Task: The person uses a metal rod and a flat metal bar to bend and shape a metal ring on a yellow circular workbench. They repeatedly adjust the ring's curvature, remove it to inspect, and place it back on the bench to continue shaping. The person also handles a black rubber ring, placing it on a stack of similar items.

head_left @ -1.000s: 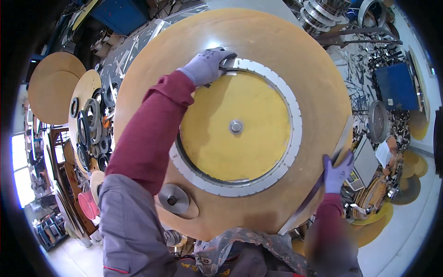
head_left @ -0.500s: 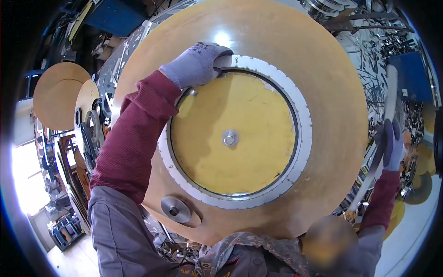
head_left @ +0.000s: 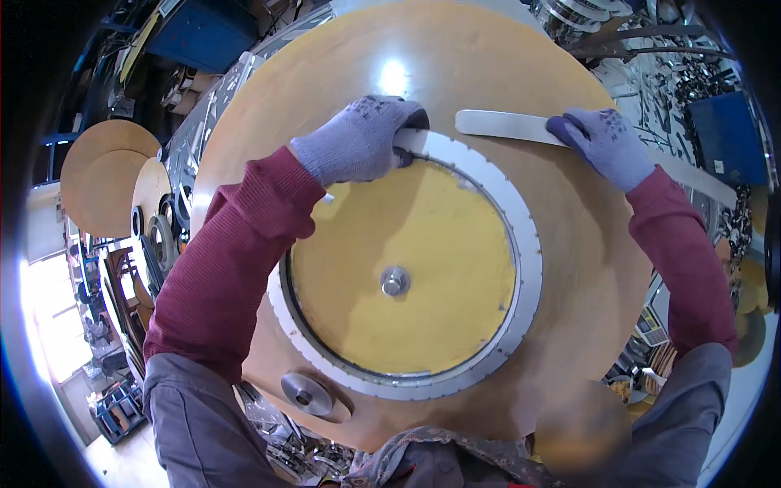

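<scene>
My left hand (head_left: pixel 362 138), in a pale purple knit glove with dark fingertips, is closed on the upper left of a silver-grey ring (head_left: pixel 529 272). The ring has small marks along its band and lies around a yellow disc (head_left: pixel 447 236), fixed at its centre by a metal bolt (head_left: pixel 394 281). All this rests on a large round tan tabletop (head_left: pixel 582 276). At the upper right, my right hand (head_left: pixel 606 140), gloved alike, grips a long flat metal strip (head_left: pixel 504 124). The strip's rounded end points left over the tabletop, apart from the ring; its other part runs past my wrist.
A round metal roller (head_left: pixel 307 393) sits at the tabletop's near left edge. Beyond the right edge lie many metal scraps (head_left: pixel 687 73) and a blue bin (head_left: pixel 724 138). Rings (head_left: pixel 160 244) and a tan disc (head_left: pixel 107 179) stand at the left.
My right hand has come from the far right side to above the tabletop, bringing the metal strip with it. My left hand keeps hold of the ring. The view has shifted slightly.
</scene>
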A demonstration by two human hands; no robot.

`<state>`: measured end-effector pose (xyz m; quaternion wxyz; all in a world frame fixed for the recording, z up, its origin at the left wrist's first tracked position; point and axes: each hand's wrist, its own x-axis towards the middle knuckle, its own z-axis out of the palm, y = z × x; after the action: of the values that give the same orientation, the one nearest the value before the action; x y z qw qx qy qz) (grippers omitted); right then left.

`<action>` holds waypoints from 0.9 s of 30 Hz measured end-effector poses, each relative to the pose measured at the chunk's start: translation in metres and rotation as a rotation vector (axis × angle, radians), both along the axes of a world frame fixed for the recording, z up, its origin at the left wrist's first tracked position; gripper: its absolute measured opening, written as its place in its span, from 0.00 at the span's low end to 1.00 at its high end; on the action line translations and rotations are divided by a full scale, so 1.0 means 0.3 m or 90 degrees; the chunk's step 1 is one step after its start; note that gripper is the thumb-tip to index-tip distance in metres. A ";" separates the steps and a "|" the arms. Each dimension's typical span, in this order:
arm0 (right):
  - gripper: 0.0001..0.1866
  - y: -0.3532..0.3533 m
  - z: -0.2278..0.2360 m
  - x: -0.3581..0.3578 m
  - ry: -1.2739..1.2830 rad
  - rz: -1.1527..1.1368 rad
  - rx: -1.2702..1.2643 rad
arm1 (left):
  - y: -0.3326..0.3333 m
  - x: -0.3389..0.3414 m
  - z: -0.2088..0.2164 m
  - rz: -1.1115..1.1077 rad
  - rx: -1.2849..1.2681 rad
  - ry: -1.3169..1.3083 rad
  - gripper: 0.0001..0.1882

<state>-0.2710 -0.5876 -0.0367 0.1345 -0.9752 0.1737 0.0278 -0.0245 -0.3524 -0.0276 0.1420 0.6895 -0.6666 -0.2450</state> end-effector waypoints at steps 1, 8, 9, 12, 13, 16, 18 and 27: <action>0.13 -0.013 -0.009 0.022 0.000 0.027 -0.018 | 0.001 0.004 -0.001 -0.006 0.003 0.017 0.17; 0.09 -0.029 0.011 0.166 0.069 0.172 -0.099 | 0.005 0.006 -0.013 -0.002 -0.040 0.062 0.19; 0.09 -0.029 0.009 0.187 0.082 0.185 -0.095 | 0.010 0.009 -0.012 0.004 -0.031 0.069 0.20; 0.07 -0.044 0.029 0.234 0.072 0.274 -0.094 | 0.015 0.016 -0.013 0.014 -0.019 0.087 0.21; 0.07 -0.055 0.026 0.245 0.060 0.292 -0.090 | 0.014 0.017 -0.014 0.012 -0.023 0.092 0.21; 0.08 -0.098 -0.021 0.278 0.009 0.338 -0.060 | 0.030 0.011 -0.017 -0.016 -0.086 0.032 0.21; 0.12 -0.107 -0.071 0.280 -0.043 0.347 -0.025 | 0.037 0.006 -0.017 -0.029 -0.116 -0.011 0.21; 0.13 -0.128 -0.039 0.255 -0.037 0.404 -0.139 | -0.015 0.015 0.017 0.025 0.091 0.068 0.19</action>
<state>-0.1945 -0.6260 -0.0484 0.0190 -0.9896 -0.1407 0.0215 -0.0201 -0.3570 -0.0224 0.1326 0.6970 -0.6251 -0.3252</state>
